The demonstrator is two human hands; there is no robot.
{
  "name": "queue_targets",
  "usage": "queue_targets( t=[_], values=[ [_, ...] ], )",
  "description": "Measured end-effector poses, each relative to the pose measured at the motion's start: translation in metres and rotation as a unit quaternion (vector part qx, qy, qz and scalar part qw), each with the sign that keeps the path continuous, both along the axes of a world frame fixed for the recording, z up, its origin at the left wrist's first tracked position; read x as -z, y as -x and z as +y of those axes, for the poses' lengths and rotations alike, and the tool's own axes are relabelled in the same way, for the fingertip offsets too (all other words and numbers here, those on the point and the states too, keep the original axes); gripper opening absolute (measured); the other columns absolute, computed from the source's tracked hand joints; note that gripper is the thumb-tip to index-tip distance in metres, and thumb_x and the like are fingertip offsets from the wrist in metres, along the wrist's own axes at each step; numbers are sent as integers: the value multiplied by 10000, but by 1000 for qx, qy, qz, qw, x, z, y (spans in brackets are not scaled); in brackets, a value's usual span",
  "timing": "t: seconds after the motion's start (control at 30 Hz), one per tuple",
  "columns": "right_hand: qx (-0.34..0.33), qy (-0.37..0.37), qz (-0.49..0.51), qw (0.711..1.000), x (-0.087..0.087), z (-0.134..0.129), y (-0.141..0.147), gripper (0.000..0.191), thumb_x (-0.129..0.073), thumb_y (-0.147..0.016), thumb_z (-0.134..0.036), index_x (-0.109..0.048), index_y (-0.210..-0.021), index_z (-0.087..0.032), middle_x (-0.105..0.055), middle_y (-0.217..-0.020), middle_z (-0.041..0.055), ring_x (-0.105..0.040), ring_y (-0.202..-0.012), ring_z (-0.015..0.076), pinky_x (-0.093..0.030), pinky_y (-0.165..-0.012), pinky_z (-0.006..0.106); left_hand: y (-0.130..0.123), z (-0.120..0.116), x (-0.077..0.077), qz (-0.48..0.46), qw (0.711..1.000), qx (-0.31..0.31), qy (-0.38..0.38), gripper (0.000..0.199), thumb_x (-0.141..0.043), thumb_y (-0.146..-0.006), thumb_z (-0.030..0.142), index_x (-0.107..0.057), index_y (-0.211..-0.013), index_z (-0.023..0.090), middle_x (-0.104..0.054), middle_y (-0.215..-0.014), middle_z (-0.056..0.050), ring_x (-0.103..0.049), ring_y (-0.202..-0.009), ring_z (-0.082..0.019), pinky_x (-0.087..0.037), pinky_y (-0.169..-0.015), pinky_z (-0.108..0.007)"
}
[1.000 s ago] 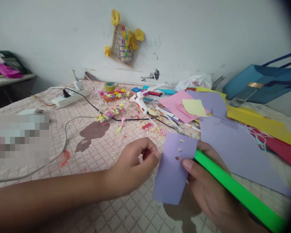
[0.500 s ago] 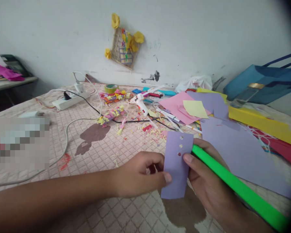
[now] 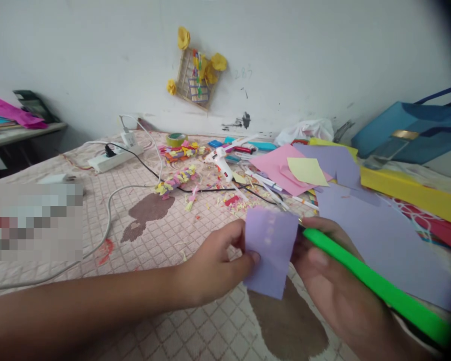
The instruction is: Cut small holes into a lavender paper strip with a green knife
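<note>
A strip of purple paper [image 3: 268, 273] stands upright between my two hands, with a short row of small holes near its top, blurred by motion. My left hand [image 3: 220, 268] pinches the strip's left edge between thumb and fingers. On the other side, my right hand [image 3: 334, 281] is wrapped around a long tool with a bright green handle [image 3: 372, 281]. The tool's small metal tip is at the strip's right edge; whether it touches the paper I cannot tell. Some right fingers are hidden behind the tool and the strip.
A white glue gun [image 3: 221, 163] lies among paper scraps. Purple sheets [image 3: 376, 235] and pink paper [image 3: 274, 163] cover the right. A power strip [image 3: 115, 158] with cables sits left, near a roll of tape [image 3: 176, 139]. A blue bag [image 3: 409, 130] stands back right.
The purple strip has shifted slightly left and turned, showing a wider face. My right thumb has come off the paper and now lies along the green-handled tool. The camera view has shifted slightly.
</note>
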State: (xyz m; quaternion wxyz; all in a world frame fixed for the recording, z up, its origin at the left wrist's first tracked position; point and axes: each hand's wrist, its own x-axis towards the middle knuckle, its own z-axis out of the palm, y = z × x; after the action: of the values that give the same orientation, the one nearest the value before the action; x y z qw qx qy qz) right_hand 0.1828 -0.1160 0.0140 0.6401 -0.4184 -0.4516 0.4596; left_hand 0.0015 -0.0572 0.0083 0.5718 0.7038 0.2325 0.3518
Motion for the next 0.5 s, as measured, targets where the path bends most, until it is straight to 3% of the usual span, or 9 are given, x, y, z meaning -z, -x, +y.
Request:
queue_targets(
  t=[0.07,0.1,0.2,0.27,0.33,0.43,0.5],
  values=[
    [-56,-6,33,998,-1,0,-3,243,-616,-802,-442,-623,-1013,-322,-685,-904,59,-626,-900,252,-494,-831,432,3,8,1,-6,988,-43,-151,100,-611,-800,226,-539,-762,168,-574,-906,-58,-558,-885,-177,-452,-778,-325],
    [-54,-8,47,997,0,1,-4,290,-595,-801,-495,-638,-1015,-304,-687,-927,71,-621,-924,264,-482,-855,443,5,12,1,-10,974,-63,-218,110,-630,-790,222,-550,-736,170,-567,-982,-71,-543,-961,-192,-436,-832,-344],
    [16,-36,42,998,1,6,-6,357,-639,-741,-570,-719,-896,-259,-665,-845,46,-588,-791,205,-490,-804,371,9,21,3,2,931,-136,-340,105,-666,-775,213,-576,-729,180,-532,-1080,-78,-502,-1045,-201,-411,-878,-341],
    [54,-37,15,998,0,8,-6,320,-688,-712,-538,-746,-832,-247,-650,-793,33,-523,-658,152,-473,-616,285,10,23,3,-5,926,-121,-358,71,-635,-798,192,-575,-762,183,-573,-952,-56,-542,-924,-163,-433,-814,-296],
    [64,-30,-8,997,-2,9,-8,313,-702,-701,-523,-755,-830,-242,-617,-710,18,-440,-555,114,-390,-484,239,11,22,2,-15,937,-64,-344,22,-566,-837,172,-582,-822,175,-612,-845,-42,-573,-819,-139,-452,-763,-268],
    [81,-37,-51,995,-4,10,-17,338,-696,-693,-535,-755,-819,-227,-553,-627,3,-389,-519,99,-351,-455,228,9,20,0,20,963,-5,-267,193,-428,-883,139,-613,-938,148,-666,-893,-65,-620,-820,-135,-478,-740,-246],
    [90,-46,-101,990,-2,10,-25,342,-691,-696,-534,-745,-848,-232,-574,-700,12,-423,-546,104,-383,-477,235,8,20,-1,71,976,3,-208,296,-356,-895,128,-624,-1020,142,-679,-948,-65,-634,-831,-132,-490,-728,-239]
  ],
)
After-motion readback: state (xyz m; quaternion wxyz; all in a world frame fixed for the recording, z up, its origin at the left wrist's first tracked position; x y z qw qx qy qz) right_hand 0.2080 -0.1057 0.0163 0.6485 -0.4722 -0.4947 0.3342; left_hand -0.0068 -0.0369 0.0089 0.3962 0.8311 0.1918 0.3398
